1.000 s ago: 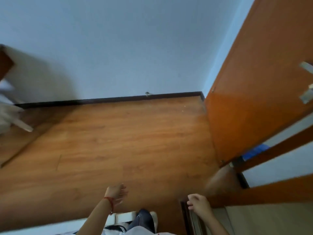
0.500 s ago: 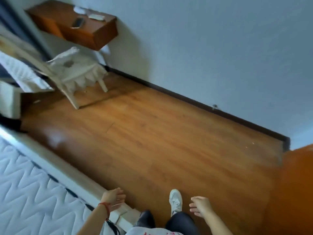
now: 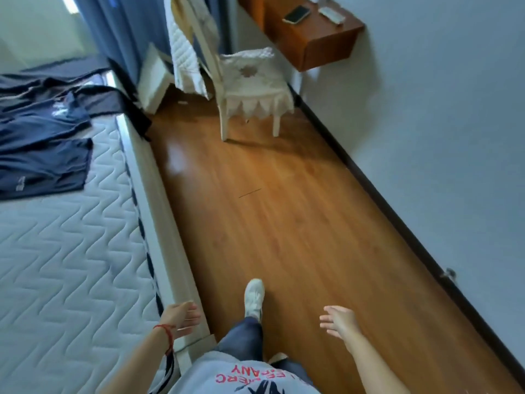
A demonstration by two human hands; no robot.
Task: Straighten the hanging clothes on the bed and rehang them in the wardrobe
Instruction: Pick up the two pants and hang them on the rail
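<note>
Several dark navy clothes [image 3: 42, 143] lie spread flat on the far left part of the bed [image 3: 71, 265], a white quilted mattress with a pale frame. My left hand [image 3: 181, 317], with a red string on the wrist, hangs empty with fingers apart over the bed's near corner. Over the wooden floor at the lower right, my right hand [image 3: 338, 322] is empty too, its fingers spread. Both hands are far from the clothes. No wardrobe is in view.
A white chair [image 3: 250, 89] with a lace cover stands at the far end of the wooden floor [image 3: 284, 223]. Beside it hangs a wall-mounted wooden shelf [image 3: 315, 32] with a phone [image 3: 297, 14] on it. Blue curtains [image 3: 127, 29] hang behind. The wall [image 3: 440, 137] runs along the right.
The view has swung left from the door and wall to the bed and its clothes. Both hands stay empty and low; I am stepping forward along the bed.
</note>
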